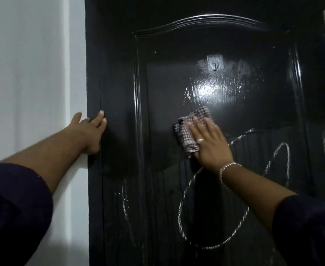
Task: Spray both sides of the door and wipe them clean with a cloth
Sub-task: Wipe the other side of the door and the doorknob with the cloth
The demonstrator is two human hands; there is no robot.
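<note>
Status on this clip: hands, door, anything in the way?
Left hand flat on the door's edge, bracing. Right hand presses checked cloth against black door. White scrawls unwiped below; small hook above.

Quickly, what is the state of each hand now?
Left hand: open, fingers resting on the door edge.
Right hand: open, pressing the cloth flat.
</note>
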